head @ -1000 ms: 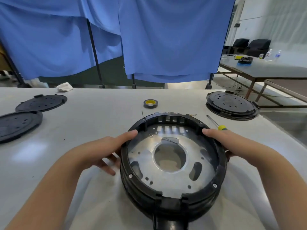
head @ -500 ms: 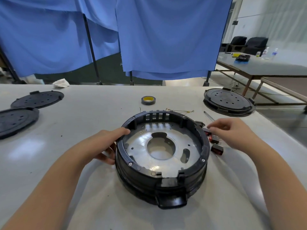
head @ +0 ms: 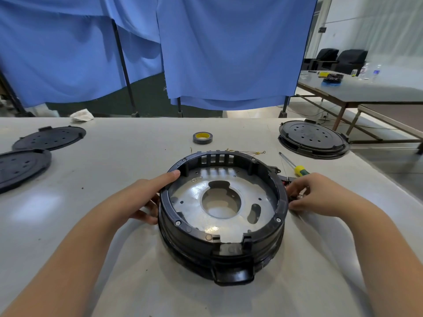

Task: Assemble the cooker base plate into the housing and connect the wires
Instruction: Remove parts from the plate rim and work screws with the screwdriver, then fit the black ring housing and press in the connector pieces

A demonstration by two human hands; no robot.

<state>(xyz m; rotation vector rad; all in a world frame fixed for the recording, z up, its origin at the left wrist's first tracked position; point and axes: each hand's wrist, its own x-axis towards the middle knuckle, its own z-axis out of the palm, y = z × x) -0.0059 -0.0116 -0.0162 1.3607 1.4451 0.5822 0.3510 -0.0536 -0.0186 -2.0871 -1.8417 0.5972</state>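
A workshop or assembly hall: a long grey bench (head: pixel 91 202), blue curtains (head: pixel 229 53) on stands, a screwdriver (head: pixel 295 168), tape (head: pixel 202 138), spare black covers (head: pixel 49 138).

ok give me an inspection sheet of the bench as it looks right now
surface: pale table, marked.
job's things: black housing with metal base plate inside.
clutter: tape roll, screwdriver, loose black covers, stacked covers.
grippers: left hand grips the housing rim; right hand pinches small connectors beside it.
cables: thin wires behind housing.
surroundings: blue curtains, second table.
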